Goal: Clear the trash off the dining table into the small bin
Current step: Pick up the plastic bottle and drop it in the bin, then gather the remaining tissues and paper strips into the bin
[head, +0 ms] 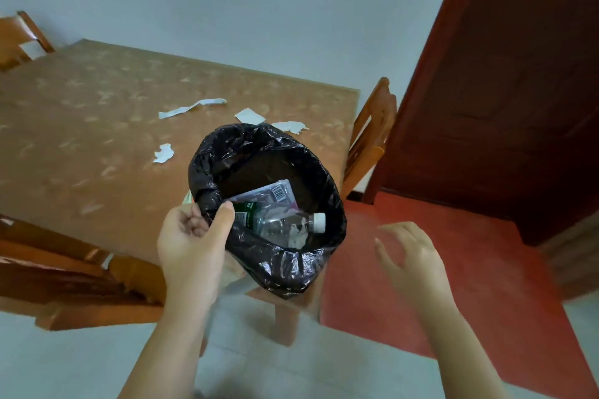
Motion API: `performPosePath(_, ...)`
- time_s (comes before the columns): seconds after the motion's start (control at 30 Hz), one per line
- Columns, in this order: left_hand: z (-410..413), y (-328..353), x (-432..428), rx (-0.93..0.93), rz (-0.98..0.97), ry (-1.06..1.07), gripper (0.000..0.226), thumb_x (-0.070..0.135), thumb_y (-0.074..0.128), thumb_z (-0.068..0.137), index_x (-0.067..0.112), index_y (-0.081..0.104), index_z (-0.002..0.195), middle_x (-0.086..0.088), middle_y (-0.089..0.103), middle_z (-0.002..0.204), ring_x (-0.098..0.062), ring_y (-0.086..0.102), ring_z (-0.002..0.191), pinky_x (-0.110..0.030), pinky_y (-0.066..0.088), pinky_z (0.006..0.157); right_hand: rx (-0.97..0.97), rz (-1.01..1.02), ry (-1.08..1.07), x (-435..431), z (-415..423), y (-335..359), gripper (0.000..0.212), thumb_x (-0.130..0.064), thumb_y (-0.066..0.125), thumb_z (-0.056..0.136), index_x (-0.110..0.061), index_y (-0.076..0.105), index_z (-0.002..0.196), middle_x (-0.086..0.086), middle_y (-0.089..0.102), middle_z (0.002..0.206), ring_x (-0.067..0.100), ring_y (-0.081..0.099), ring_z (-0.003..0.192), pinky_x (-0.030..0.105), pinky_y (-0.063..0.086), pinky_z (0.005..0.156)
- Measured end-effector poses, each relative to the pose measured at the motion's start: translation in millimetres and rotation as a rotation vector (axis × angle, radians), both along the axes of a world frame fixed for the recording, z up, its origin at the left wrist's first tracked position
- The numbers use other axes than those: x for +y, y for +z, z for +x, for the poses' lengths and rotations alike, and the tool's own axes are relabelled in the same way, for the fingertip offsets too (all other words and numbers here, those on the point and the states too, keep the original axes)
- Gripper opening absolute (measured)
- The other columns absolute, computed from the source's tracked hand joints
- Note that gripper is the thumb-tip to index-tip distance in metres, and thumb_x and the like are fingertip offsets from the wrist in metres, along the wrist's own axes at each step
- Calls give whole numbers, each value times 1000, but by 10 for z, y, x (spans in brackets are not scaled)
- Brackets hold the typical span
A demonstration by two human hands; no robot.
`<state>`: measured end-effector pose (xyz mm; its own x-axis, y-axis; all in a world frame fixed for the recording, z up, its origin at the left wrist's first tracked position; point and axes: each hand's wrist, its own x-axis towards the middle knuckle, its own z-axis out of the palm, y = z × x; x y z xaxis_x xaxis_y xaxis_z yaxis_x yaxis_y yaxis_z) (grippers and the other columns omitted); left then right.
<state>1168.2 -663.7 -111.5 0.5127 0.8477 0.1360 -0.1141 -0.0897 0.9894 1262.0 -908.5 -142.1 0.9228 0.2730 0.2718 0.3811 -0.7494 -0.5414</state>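
Note:
My left hand (pixel 191 236) grips the near left rim of a small bin lined with a black plastic bag (pixel 285 269), held at the table's near right corner. Inside the bin lie a clear plastic bottle (pixel 285 223) with a white cap and a crumpled wrapper (pixel 275 193) with a barcode. My right hand (pixel 411 256) hovers to the right of the bin, fingers spread, holding nothing. Several torn white paper scraps lie on the brown patterned table (pixel 81 139): a long strip (pixel 191 107), a piece (pixel 249 116) just behind the bin, another (pixel 291 126) to its right, and one (pixel 163 153) left of the bin.
A wooden chair (pixel 369 139) stands at the table's right side, another (pixel 64 269) at the near left, and a third (pixel 19 39) at the far left. A dark red door (pixel 518 74) is on the right, above red floor. A pale wall runs behind.

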Motion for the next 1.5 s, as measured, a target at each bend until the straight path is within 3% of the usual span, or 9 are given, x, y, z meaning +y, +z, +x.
performPosePath(0.2,287,-40,-415,8,-51,29,35,24,69,75,24,37,62,19,37,44,0,31,44,-11,32,46,9,23,47,-439,380,29,15,-24,59,84,-19,62,97,-4,60,99,16,54,93,24,39,71)
performPosePath(0.37,668,-60,-471,31,-42,115,35,26,70,73,25,38,61,10,34,54,-7,30,51,-25,31,60,-5,21,118,-443,833,42,17,-22,59,84,-18,63,100,-1,61,101,15,54,95,23,39,71)
performPosePath(0.47,934,-80,-413,4,-50,185,33,27,70,72,24,39,61,12,37,51,-3,31,48,-25,31,59,-4,7,192,-342,1184,50,20,-20,59,84,-16,62,103,0,61,102,14,54,96,20,38,73)
performPosePath(0.77,1607,-103,-135,47,-47,402,29,28,70,72,25,42,65,4,37,63,-11,38,59,-28,38,61,20,-24,438,330,2268,116,15,-15,61,82,-11,64,96,3,62,97,18,58,90,33,52,72)
performPosePath(0.93,1717,-82,-12,92,21,477,27,32,68,73,23,43,67,3,39,62,-2,36,50,-13,34,51,125,23,530,700,2630,32,20,-16,59,84,-13,62,103,-2,58,97,16,57,90,31,49,78)
performPosePath(1.17,2006,-125,105,181,70,625,26,31,69,73,22,46,66,2,42,61,1,40,49,-11,35,49,226,7,592,1442,3343,-173,23,-18,57,85,-14,59,108,3,60,110,16,54,101,22,37,85)
performPosePath(1.33,2410,-93,293,290,61,702,32,39,67,68,15,47,68,-2,47,65,-19,49,63,-39,45,62,331,-114,659,1942,4035,-391,32,-22,56,85,-18,54,117,5,58,121,18,53,104,28,37,87)
performPosePath(1.4,2607,-78,359,315,68,747,33,39,67,67,11,48,70,-2,49,65,-21,50,64,-43,44,62,369,-106,679,2096,4299,-489,29,-20,56,85,-17,57,114,7,59,118,18,54,96,28,39,82)
performPosePath(1.5,2864,-83,465,308,56,796,35,34,69,71,5,51,76,-1,49,65,-13,47,60,-27,41,57,423,-116,688,2286,4656,-670,20,-20,54,84,-14,60,102,10,62,110,24,55,89,35,43,76)
